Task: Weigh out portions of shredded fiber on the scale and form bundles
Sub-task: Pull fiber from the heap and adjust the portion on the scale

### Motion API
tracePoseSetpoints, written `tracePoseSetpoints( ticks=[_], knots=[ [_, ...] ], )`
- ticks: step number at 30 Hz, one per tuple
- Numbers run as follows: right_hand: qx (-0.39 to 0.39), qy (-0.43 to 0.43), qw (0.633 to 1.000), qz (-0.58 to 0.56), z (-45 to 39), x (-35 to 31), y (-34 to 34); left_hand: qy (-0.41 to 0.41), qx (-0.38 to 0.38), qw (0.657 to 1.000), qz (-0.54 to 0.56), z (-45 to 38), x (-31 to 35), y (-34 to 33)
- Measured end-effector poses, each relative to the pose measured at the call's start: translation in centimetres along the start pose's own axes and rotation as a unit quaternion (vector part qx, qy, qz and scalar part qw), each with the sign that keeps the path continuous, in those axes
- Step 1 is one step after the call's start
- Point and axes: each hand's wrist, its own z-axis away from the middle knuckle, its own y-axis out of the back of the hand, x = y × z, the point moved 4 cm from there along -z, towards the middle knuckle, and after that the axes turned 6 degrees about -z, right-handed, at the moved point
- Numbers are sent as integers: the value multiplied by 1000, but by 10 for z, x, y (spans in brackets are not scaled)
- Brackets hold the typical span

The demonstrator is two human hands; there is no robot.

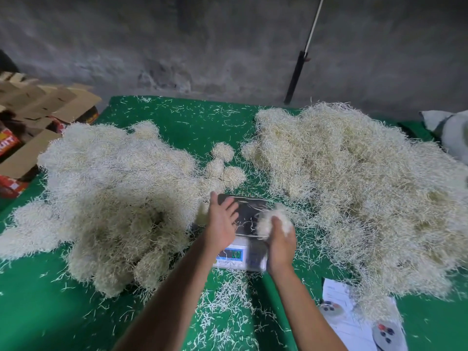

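Head view: right hand [279,245] grips fiber clump [272,221] over scale [243,239], frame centre; left hand [222,219] flat, empty. Formed bundles [109,188] heaped left on green bench [45,312]; loose fiber pile [367,188] right, apparently much left to weigh.

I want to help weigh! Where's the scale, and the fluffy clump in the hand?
scale [249,214]: head view, on its dark weighing plate.
clump of fiber [268,222]: head view, on its fluffy middle, gripped by the right hand [279,247].
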Motion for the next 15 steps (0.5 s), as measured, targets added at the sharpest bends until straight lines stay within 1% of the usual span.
tracePoseSetpoints(
  ticks=[1, 2, 3, 4, 5, 6, 7, 8, 9, 10, 12, 15],
  knots=[
    [78, -59, 992, -80, -7, 4, 17, -7, 11, 1000, 15, -2, 0, 6],
    [141, -105, 975, -135, -12, 8, 31, -5, 10, 1000, 22, -3, -2, 12],
    [184, -144, 959, -158, -15, 10, 41, 1, 3, 1000, 21, -3, -6, 19],
    [202, -174, 950, -164, -17, 12, 46, 8, -5, 1000, 13, -3, -10, 24],
    [181, -191, 948, -177, -20, 10, 43, 16, -12, 1000, 10, -3, -14, 28],
    [124, -190, 953, -201, -24, 4, 35, 18, -15, 1000, 10, -3, -17, 31],
    [36, -174, 956, -232, -27, -8, 21, 18, -16, 1000, 13, -5, -18, 31],
    [-47, -150, 951, -265, -29, -24, 8, 15, -15, 1000, 19, -6, -19, 31],
    [-106, -138, 939, -297, -29, -38, -4, 10, -14, 999, 28, -8, -18, 30],
    [-140, -136, 927, -320, -28, -50, -13, 5, -14, 999, 38, -9, -17, 31],
    [-160, -133, 920, -332, -25, -59, -20, 0, -22, 999, 42, -9, -15, 31],
    [-157, -138, 916, -342, -19, -46, -17, -4, -31, 999, 37, -12, -13, 32]
  ],
)
